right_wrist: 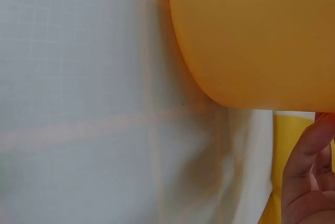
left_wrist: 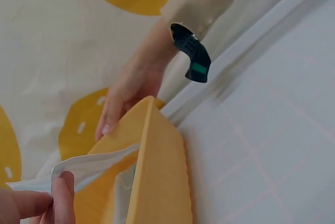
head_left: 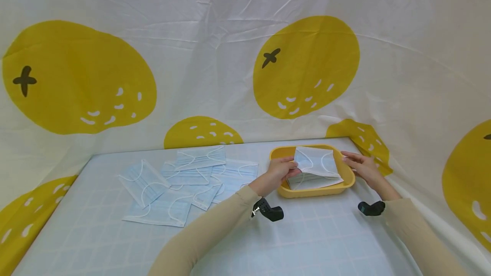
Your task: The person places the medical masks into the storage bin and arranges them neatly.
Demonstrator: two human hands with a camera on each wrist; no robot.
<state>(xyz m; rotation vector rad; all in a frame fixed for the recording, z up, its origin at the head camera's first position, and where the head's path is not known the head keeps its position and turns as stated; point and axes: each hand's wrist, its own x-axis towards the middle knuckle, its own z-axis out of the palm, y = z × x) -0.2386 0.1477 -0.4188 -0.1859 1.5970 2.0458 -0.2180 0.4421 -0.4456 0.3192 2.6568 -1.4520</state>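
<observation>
My left hand (head_left: 277, 171) pinches a pale blue face mask (head_left: 315, 161) by its left edge, over the yellow tray (head_left: 311, 194). In the left wrist view, fingertips and thumb meet on the edge of that mask (left_wrist: 97, 164), which spans the tray's opening. Beneath it, more masks (head_left: 312, 182) lie stacked inside the tray. At the tray's right end is my right hand (head_left: 364, 168), its fingers extended along the outer side by the rim. The right wrist view catches only part of this hand (right_wrist: 309, 174), against the tray's wall (right_wrist: 261, 41).
Several loose masks (head_left: 157, 210) with white ear loops overlap on the left of the table (head_left: 96, 242), which has a pale grid-patterned cover. Behind and at the sides hangs a white cloth (head_left: 215, 75) with large yellow fruit prints. Each wrist wears a dark camera (head_left: 371, 208).
</observation>
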